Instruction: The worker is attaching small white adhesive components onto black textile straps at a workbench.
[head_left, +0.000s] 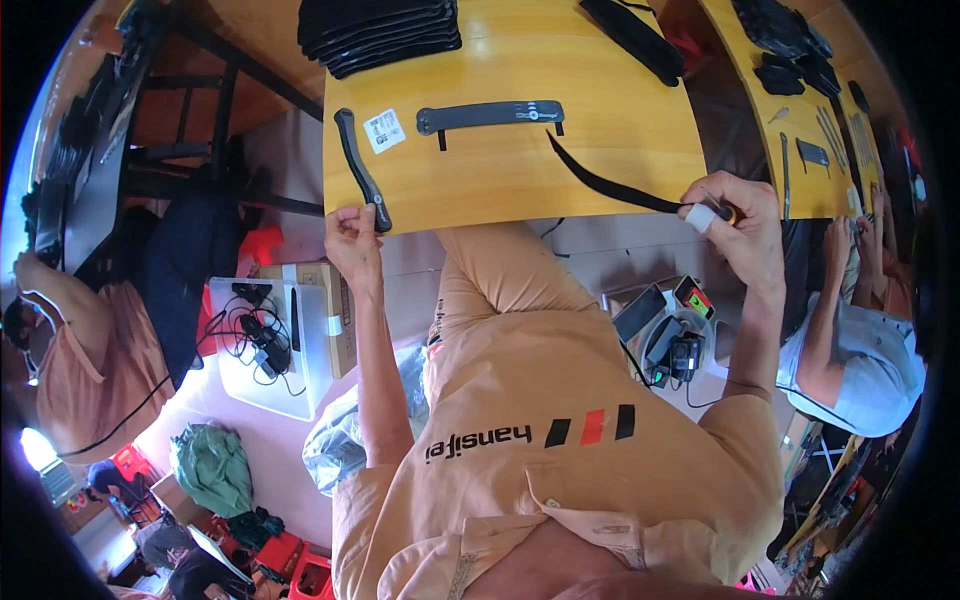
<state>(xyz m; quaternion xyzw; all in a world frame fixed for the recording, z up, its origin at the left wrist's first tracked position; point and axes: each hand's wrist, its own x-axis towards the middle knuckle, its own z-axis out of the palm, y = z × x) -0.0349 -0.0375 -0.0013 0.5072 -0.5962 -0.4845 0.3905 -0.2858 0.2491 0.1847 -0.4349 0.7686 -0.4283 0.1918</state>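
Observation:
At the table's near left edge, my left hand (353, 244) pinches the lower end of a narrow dark grey strap (362, 170), which lies lengthwise on the yellow tabletop. My right hand (742, 232) is closed at the near right edge on one end of a black strap (610, 188); the strap curves away to the left over the table. White tape wraps a digit of this hand. A small tool with an orange-yellow end (732, 215) also sits in its grip, its kind unclear. Between the hands, farther back, lies a dark printed strap (480, 117) with two short black tabs.
A white printed label (383, 131) lies beside the left strap. Folded black pieces (380, 35) are stacked at the far left, a black bundle (635, 40) at the far right. Below stand a clear bin (275, 345) with cables and a bucket (690, 345) of devices. Other people sit on both sides.

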